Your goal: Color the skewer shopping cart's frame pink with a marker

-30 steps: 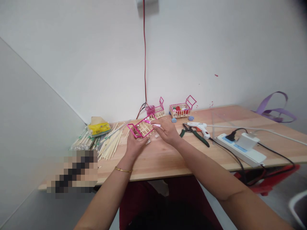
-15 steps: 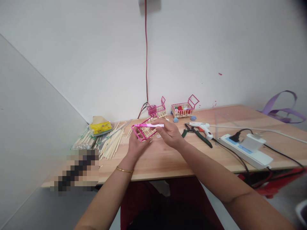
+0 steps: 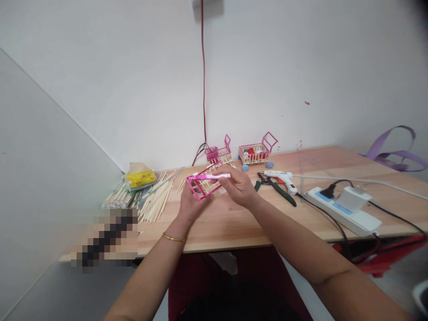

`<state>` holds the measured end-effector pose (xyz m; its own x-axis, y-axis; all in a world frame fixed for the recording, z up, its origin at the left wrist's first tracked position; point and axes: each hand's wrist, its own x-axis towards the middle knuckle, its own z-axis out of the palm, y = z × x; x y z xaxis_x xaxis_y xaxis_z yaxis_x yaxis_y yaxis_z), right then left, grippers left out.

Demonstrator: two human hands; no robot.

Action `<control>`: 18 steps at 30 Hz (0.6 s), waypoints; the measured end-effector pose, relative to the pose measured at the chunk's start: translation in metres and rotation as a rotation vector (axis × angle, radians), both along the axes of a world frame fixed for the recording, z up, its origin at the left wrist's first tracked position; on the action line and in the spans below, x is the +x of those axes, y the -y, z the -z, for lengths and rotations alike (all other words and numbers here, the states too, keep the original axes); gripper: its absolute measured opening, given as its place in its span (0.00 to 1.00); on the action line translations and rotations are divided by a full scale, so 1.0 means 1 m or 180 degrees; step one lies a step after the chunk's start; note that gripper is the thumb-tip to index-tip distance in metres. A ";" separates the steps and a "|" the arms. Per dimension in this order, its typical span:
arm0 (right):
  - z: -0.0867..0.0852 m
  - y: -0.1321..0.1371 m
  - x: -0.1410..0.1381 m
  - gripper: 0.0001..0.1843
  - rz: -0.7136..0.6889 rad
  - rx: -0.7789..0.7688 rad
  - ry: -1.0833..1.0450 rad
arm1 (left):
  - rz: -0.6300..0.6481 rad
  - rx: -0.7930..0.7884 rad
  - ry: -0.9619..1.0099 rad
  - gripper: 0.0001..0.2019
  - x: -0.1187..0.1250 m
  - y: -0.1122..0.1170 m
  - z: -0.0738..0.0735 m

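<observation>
Above the table, my left hand [image 3: 190,205] is closed on a small stick-built cart basket [image 3: 204,194] with pink edges and pale wooden bars. My right hand [image 3: 239,185] pinches a slim white and pink paintbrush [image 3: 214,177]. The brush's pink end lies over the basket's pink top edge; whether its tip touches the stick I cannot tell. Behind my hands stand a similar small cart [image 3: 224,156] with a pink handle and a pink cup [image 3: 211,154]. A finished-looking miniature cart [image 3: 256,154] on blue wheels holds coloured bits.
Pliers with green handles [image 3: 281,195], a white glue gun [image 3: 279,175] and a power strip [image 3: 344,211] with cables lie to the right. Loose wooden sticks [image 3: 155,200] and a yellow packet [image 3: 141,179] lie left. A purple strap [image 3: 391,149] is at the far right.
The basket and the brush have shifted slightly to the right and down, with both hands keeping their hold. The things on the table have stayed in place.
</observation>
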<state>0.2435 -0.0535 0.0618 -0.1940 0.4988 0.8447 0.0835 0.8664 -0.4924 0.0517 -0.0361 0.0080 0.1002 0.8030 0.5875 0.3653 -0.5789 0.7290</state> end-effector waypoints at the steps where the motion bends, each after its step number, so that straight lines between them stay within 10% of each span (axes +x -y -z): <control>1: 0.000 0.000 0.000 0.11 0.0007 0.0006 0.0007 | 0.0031 -0.0011 -0.0020 0.33 0.000 0.000 0.000; 18: -0.003 0.003 0.002 0.11 -0.0138 0.0025 0.0009 | 0.0057 -0.0127 0.0008 0.34 0.000 0.003 -0.004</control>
<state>0.2450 -0.0563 0.0648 -0.2177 0.4833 0.8480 0.0473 0.8730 -0.4854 0.0521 -0.0391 0.0116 0.1133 0.8239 0.5552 0.3532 -0.5557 0.7526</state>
